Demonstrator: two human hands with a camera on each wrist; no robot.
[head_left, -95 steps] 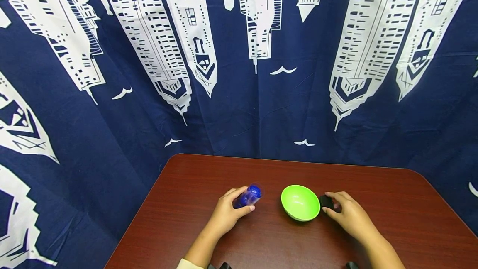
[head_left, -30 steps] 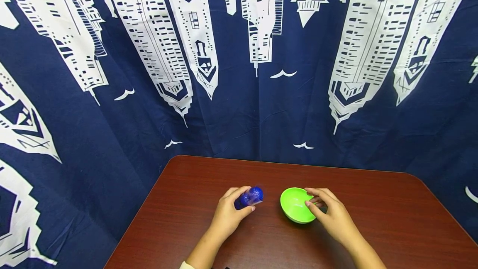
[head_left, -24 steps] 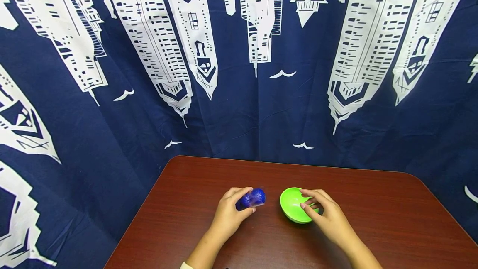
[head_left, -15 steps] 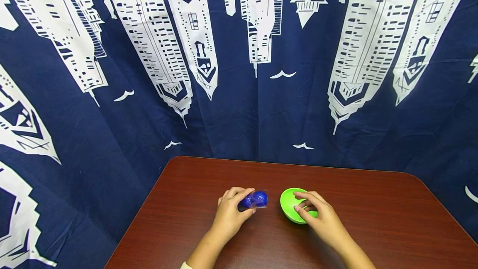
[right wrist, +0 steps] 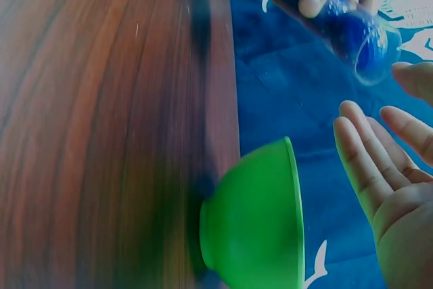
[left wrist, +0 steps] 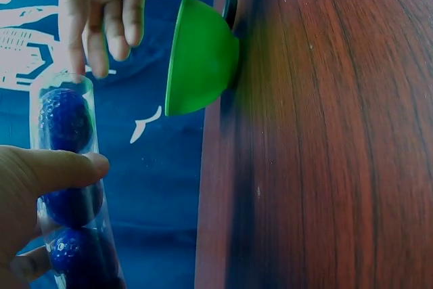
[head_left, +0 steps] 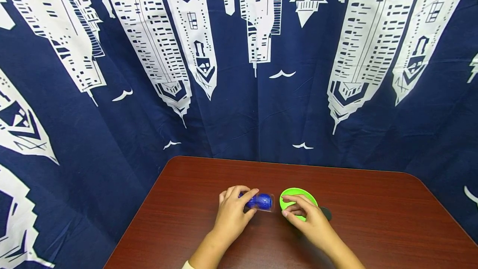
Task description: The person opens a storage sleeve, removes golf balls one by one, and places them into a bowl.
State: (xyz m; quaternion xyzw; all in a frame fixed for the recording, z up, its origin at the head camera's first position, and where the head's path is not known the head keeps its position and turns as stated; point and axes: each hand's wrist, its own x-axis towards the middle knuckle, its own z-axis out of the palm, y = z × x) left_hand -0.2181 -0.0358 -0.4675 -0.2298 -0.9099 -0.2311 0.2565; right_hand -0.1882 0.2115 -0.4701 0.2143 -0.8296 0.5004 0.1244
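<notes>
My left hand grips a clear plastic tube, its thumb across the side in the left wrist view. Dimpled blue balls, like golf balls, sit in a row inside. The tube lies tilted, its uncapped end pointing right. Fingers slightly bent and holding nothing, my right hand is above the green bowl, near that open end. Partly covered by this hand in the head view, the bowl stands upright on the table. A round black lid lies just right of it.
The reddish-brown wooden table has rounded far corners. Behind it hangs a dark blue cloth printed with white buildings and birds.
My right hand has let go of the black lid beside the bowl and moved left over the bowl. My left hand has tipped the tube further over toward the right.
</notes>
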